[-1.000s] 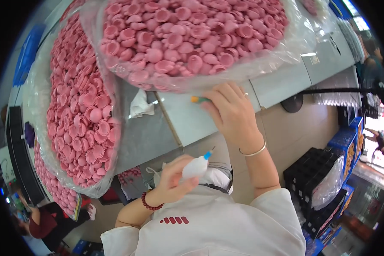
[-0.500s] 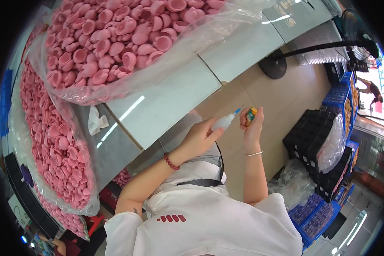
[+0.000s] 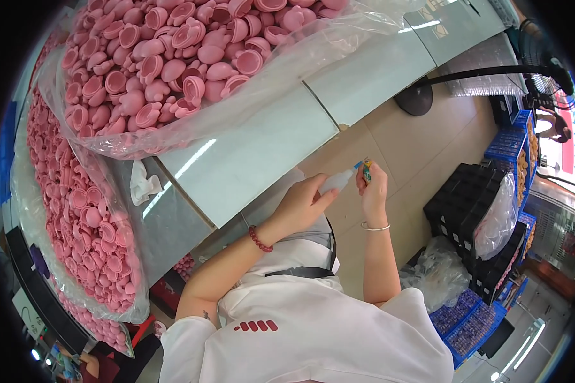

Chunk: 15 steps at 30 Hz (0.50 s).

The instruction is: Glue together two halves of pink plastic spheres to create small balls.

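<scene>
My left hand (image 3: 302, 205), with a red beaded bracelet on its wrist, is closed around a translucent white squeeze bottle (image 3: 337, 182). A thin blue nozzle at the bottle's end reaches up to a small yellow-and-green piece (image 3: 367, 171). Whether the nozzle touches that piece cannot be made out. Pinched in the fingertips of my right hand (image 3: 375, 190), which wears a bangle, the piece is partly covered by the fingers. Both hands are in front of my body, past the table edge and over the tiled floor.
Large clear plastic bags of hollow pink moulded parts (image 3: 150, 67) lie on the grey table (image 3: 255, 147). A crumpled white tissue (image 3: 144, 182) is beside them. Black crates (image 3: 461, 198), loose plastic film (image 3: 437, 271) and blue trays (image 3: 469, 329) stand to the right. A fan base (image 3: 414, 97) is farther off.
My right hand has turned, and its fingers have closed further over the small piece. The bottle's nozzle and the piece have come closer together.
</scene>
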Available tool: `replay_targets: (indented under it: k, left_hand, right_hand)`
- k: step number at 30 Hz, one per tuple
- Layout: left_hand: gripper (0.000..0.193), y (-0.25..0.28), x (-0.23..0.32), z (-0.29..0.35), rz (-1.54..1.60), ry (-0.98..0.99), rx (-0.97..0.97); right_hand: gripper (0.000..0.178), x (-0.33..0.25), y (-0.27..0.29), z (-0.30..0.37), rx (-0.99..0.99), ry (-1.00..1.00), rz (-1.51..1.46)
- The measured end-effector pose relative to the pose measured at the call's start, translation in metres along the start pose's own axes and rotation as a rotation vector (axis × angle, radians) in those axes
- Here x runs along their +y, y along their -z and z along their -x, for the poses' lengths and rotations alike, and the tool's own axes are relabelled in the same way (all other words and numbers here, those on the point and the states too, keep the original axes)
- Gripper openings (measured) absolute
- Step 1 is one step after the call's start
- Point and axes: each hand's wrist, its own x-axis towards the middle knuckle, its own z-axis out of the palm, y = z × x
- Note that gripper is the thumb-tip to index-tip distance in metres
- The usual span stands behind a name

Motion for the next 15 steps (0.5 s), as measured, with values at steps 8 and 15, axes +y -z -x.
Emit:
replay_targets:
  k: [8, 15]
  left_hand:
    - [0.028, 0.005, 0.005, 0.000, -0.047, 0.054, -0.022]
    - [0.028, 0.003, 0.001, 0.000, -0.054, 0.056, -0.021]
  right_hand:
    - [0.034, -0.011, -0.002, 0.001, -0.010, -0.042, 0.082]
    - [0.034, -0.014, -0.002, 0.002, -0.025, -0.065, 0.056]
